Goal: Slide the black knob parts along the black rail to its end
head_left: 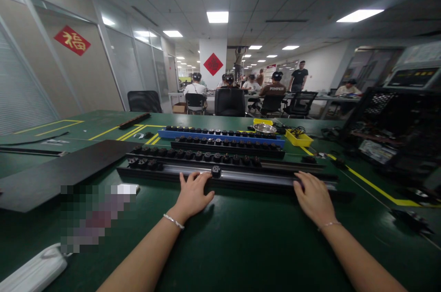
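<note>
A long black rail (248, 177) with a shiny inner channel lies across the green table in front of me. Several black socket-like modules (142, 163) sit at its left end, and a single one (216, 171) stands near the middle. My left hand (195, 193) rests on the rail's front edge, fingers spread, its fingertips just left of the single module. Farther right, my right hand (314, 196) has its fingers bent over the front edge of the same rail, thumb against the near side. What lies under its fingertips is hidden.
Behind are more module-filled black rails (227, 145) and a blue rail (165, 134). A metal bowl (264, 128) and yellow bin (298, 138) stand beyond. Left lie a dark panel (69, 170) and white strap (37, 269); right stands an open equipment frame (375, 122). People sit farther back.
</note>
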A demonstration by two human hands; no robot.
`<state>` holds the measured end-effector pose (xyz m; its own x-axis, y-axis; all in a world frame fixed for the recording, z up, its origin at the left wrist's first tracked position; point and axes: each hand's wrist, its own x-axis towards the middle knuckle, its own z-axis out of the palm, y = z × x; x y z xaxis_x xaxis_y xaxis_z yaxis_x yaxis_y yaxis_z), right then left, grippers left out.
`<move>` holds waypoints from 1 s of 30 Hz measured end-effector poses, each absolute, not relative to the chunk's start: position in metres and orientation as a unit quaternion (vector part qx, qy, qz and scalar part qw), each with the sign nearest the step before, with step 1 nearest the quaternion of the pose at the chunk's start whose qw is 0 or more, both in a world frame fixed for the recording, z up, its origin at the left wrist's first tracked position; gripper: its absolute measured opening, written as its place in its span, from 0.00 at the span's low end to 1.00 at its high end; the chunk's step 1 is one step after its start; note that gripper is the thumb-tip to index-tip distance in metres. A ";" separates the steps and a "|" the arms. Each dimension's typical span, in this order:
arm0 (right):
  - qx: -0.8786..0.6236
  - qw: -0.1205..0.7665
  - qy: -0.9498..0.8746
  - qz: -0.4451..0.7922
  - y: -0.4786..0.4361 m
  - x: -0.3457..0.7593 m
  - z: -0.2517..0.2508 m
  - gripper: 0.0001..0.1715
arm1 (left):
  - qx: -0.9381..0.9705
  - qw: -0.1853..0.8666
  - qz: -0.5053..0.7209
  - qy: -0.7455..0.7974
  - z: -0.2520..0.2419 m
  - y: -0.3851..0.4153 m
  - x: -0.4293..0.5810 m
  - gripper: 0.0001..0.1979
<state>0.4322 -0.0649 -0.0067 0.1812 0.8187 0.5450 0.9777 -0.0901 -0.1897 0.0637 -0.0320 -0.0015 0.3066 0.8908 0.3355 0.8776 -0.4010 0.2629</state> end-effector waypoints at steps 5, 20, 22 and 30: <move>-0.630 0.287 -0.716 -0.091 -0.064 0.360 -0.003 0.24 | 0.813 0.010 0.209 0.544 -0.001 -0.033 0.064 0.27; -0.599 0.344 -0.722 0.047 -0.022 0.242 0.003 0.26 | 0.830 0.009 0.207 0.517 0.001 -0.036 0.066 0.29; -0.615 0.333 -0.713 0.052 -0.020 0.235 0.004 0.26 | 0.832 0.013 0.205 0.515 0.002 -0.036 0.067 0.29; -0.646 0.313 -0.695 0.040 -0.023 0.223 0.006 0.25 | 0.835 0.014 0.205 0.510 0.000 -0.035 0.068 0.30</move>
<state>0.2233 -0.0232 0.0063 0.0314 0.9230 0.3836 0.8735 0.1612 -0.4594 0.0683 -0.0351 0.0002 0.3960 0.8578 0.3278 0.8466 -0.4793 0.2315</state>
